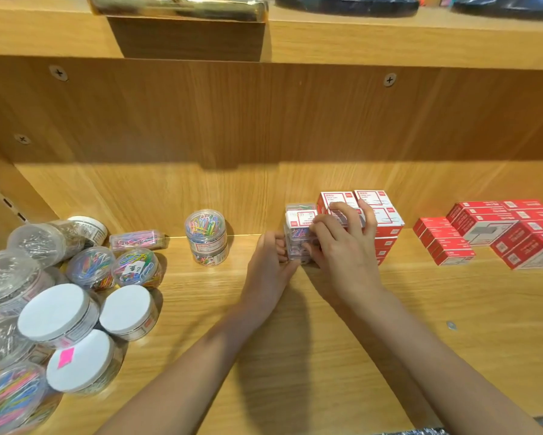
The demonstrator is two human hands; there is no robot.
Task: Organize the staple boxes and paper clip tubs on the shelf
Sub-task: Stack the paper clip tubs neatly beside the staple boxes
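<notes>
centrally, two bare hands meet at a small stack of clear paper clip boxes (298, 243) on a wooden shelf (326, 309). the left hand (268, 262) curls its fingers against the stack's left side; the right hand (342, 246) pinches a white, red-bordered box (300, 218) on top of it. touching the stack on the right stands a pile of red and white staple boxes (378, 215); their print is too blurred to read. further right, more red staple boxes (490, 232) run off the frame edge. left of the hands, two round tubs of coloured paper clips (205, 235) stand stacked. at far left, a cluster of round tubs (59, 296), some with white lids, is partly cut off; one lid bears a pink sticker (65, 356), another tub a small handwritten label, unreadable.
</notes>
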